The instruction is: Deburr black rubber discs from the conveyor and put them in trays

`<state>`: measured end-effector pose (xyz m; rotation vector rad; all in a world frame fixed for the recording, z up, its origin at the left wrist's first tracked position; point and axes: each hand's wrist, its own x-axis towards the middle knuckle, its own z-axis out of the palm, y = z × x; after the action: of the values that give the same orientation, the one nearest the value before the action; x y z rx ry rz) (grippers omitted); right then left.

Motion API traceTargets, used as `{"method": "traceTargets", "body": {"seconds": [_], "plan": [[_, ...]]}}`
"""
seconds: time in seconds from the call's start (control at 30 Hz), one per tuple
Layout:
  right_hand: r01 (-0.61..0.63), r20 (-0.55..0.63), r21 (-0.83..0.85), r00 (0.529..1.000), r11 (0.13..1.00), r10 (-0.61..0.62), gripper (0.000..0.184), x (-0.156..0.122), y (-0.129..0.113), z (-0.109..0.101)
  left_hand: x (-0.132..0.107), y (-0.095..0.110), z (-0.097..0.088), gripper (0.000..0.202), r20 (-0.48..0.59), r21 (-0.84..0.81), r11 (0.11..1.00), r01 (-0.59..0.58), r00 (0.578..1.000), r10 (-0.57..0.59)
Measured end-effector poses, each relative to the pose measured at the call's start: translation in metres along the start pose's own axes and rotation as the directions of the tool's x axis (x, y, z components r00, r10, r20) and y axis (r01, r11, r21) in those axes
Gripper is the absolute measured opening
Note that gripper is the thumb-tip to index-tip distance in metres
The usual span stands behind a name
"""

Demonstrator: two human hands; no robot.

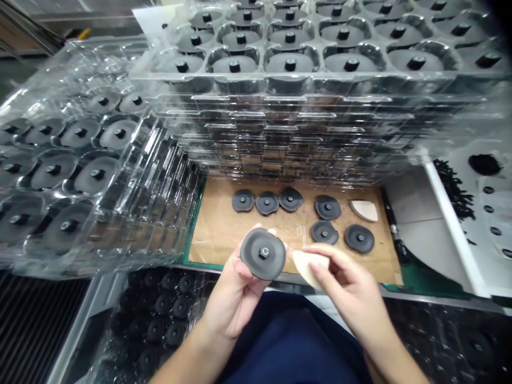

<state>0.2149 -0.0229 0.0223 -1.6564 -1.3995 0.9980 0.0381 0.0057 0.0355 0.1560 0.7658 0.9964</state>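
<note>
A round black rubber disc with a short raised stem at its centre [256, 261] faces up in my left hand [236, 293], whose fingers wrap round it from below. Just to its right, my right hand [348, 282] pinches a cream-coloured pad [310, 266] between thumb and fingers. The pad's edge is close to the disc; whether they touch I cannot tell. Beyond my hands, several similar discs [267, 202] lie on a brown cardboard sheet [216, 229]. A second cream piece [365, 210] with a curved edge rests at the sheet's right side.
A tall stack of clear plastic trays [296, 117] holding discs rises at the back. More filled trays [76, 176] stand at the left. To the right are a white partition [456, 229], a pile of small black parts [454, 189] and a black pen-like tool [394, 229]. Another disc-filled tray [160, 314] sits low at the left.
</note>
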Motion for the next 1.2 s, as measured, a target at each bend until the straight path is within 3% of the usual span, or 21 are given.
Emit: {"method": "traceTargets", "body": {"seconds": [0.1, 0.2, 0.27, 0.33, 0.4, 0.47, 0.53, 0.63, 0.7, 0.8, 0.87, 0.93, 1.0, 1.07, 1.1, 1.13, 1.2], "plan": [[-0.024, 0.069, -0.012, 0.997, 1.000, 0.025, 0.018, -0.004, 0.008, 0.011, 0.000, 0.002, -0.004, 0.052, -0.020, -0.011, 1.000, -0.002, 1.000, 0.002], [0.032, 0.006, -0.046, 0.999, 0.998, -0.032, 0.017, 0.001, -0.010, 0.009, -0.002, 0.002, -0.004, 0.055, -0.021, -0.008, 1.000, 0.005, 1.000, -0.005], [0.137, -0.079, -0.053, 0.987, 0.989, -0.141, 0.018, 0.005, -0.035, 0.007, -0.003, -0.001, -0.002, 0.055, -0.020, 0.005, 1.000, -0.011, 1.000, 0.011], [0.326, -0.100, -0.045, 0.939, 0.944, -0.329, 0.021, 0.008, -0.059, 0.009, -0.005, -0.003, -0.001, 0.053, -0.016, 0.024, 1.000, -0.014, 1.000, 0.014], [0.465, -0.001, -0.016, 0.885, 0.885, -0.465, 0.024, 0.011, -0.075, 0.013, -0.006, -0.005, -0.002, 0.051, -0.002, 0.056, 0.998, 0.022, 1.000, -0.022], [0.477, 0.204, 0.023, 0.858, 0.879, -0.471, 0.023, 0.014, -0.081, 0.017, -0.006, -0.005, -0.004, 0.050, -0.010, 0.087, 0.995, 0.039, 0.999, -0.038], [0.430, 0.328, 0.017, 0.851, 0.903, -0.411, 0.020, 0.017, -0.081, 0.019, -0.006, -0.006, -0.005, 0.049, -0.038, 0.115, 0.993, 0.014, 0.999, -0.010], [0.453, 0.154, -0.036, 0.883, 0.891, -0.443, 0.022, 0.020, -0.077, 0.019, -0.005, -0.007, -0.002, 0.043, -0.032, 0.155, 0.987, 0.031, 0.999, -0.027], [0.478, 0.098, -0.003, 0.874, 0.878, -0.475, 0.023, 0.016, -0.075, 0.014, -0.005, -0.007, 0.001, 0.041, 0.013, 0.151, 0.987, 0.056, 0.998, -0.058], [0.417, 0.273, 0.075, 0.865, 0.906, -0.421, 0.020, 0.004, -0.071, -0.005, -0.004, -0.002, 0.001, 0.047, 0.069, 0.114, 0.993, 0.038, 0.997, -0.046], [0.357, 0.276, -0.022, 0.900, 0.934, -0.337, 0.018, -0.001, -0.067, -0.016, -0.004, 0.000, 0.002, 0.051, 0.090, 0.101, 0.994, 0.038, 0.995, -0.047], [0.377, 0.163, -0.178, 0.922, 0.909, -0.350, 0.019, 0.000, -0.063, -0.021, -0.004, -0.001, 0.006, 0.052, 0.105, 0.096, 0.994, 0.047, 0.993, -0.057], [0.514, 0.081, -0.266, 0.855, 0.816, -0.512, 0.021, 0.008, -0.061, -0.020, -0.004, -0.002, 0.014, 0.047, 0.135, 0.113, 0.991, 0.076, 0.987, -0.091], [0.680, 0.096, -0.201, 0.730, 0.705, -0.676, 0.026, 0.020, -0.060, -0.020, -0.004, -0.004, 0.021, 0.038, 0.181, 0.145, 0.982, 0.121, 0.973, -0.146], [0.720, 0.131, -0.130, 0.694, 0.681, -0.708, 0.027, 0.026, -0.059, -0.022, -0.005, -0.005, 0.023, 0.034, 0.199, 0.163, 0.975, 0.151, 0.963, -0.182], [0.718, 0.165, -0.069, 0.693, 0.693, -0.702, 0.026, 0.030, -0.057, -0.025, -0.005, -0.005, 0.024, 0.034, 0.213, 0.172, 0.968, 0.184, 0.952, -0.219], [0.607, 0.168, -0.038, 0.787, 0.794, -0.594, 0.024, 0.033, -0.050, -0.032, -0.006, -0.005, 0.021, 0.041, 0.223, 0.148, 0.957, 0.251, 0.934, -0.280]]}}
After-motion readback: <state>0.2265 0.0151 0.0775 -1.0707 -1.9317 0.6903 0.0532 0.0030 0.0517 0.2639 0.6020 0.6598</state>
